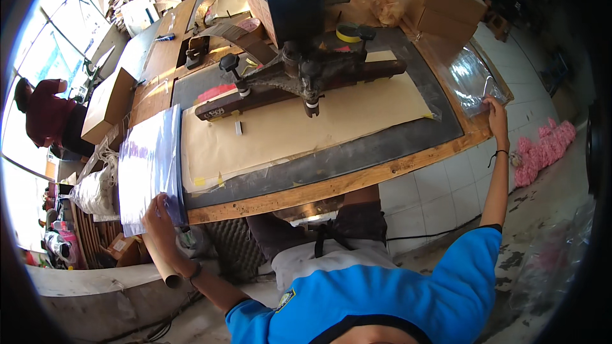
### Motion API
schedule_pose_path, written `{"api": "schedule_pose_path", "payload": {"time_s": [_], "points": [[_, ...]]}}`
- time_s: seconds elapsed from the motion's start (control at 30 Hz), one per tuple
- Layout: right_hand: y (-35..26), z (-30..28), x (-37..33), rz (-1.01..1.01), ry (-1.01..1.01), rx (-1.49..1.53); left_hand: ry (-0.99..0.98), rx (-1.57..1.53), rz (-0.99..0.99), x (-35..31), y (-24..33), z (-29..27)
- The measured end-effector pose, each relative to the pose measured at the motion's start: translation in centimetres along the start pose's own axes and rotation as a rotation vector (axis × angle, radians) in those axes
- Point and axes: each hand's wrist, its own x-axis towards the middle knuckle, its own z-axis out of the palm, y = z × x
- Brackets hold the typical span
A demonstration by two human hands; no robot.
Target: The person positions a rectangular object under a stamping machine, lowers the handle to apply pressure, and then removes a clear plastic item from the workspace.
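Note:
A stack of clear plastic sheets with a bluish edge lies at the table's left end. My left hand is at its near edge, fingers bent and closed on the plastic. Far to the right, my right hand pinches the edge of some shiny clear plastic at the table corner. Between them stands a press with a dark metal bar across its head. Below the bar, a tan board lies on a dark grey plate. A small light-coloured piece rests on the board.
A wooden rim borders the table's near side. Cardboard boxes stand at the back right, and a yellow tape roll lies behind the press. Pink bundled material is right of the table. Another person is at the far left.

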Motion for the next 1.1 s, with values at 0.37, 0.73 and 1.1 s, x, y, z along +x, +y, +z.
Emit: {"api": "schedule_pose_path", "payload": {"time_s": [0.37, 0.73, 1.1], "points": [[-15.7, -0.1, -2.2, -0.289, 0.476, 0.205, -0.303, 0.26, 0.109, 5.1, 3.5, -1.6], [-43.0, 7.8, -11.5, -0.716, -0.433, 0.881, -0.023, 0.223, 0.393, 21.5, 2.9, 8.2], [-43.0, 8.8, -12.2, -0.413, -0.448, 0.872, 0.031, -0.135, 0.363, 21.3, 3.0, 7.9]]}}
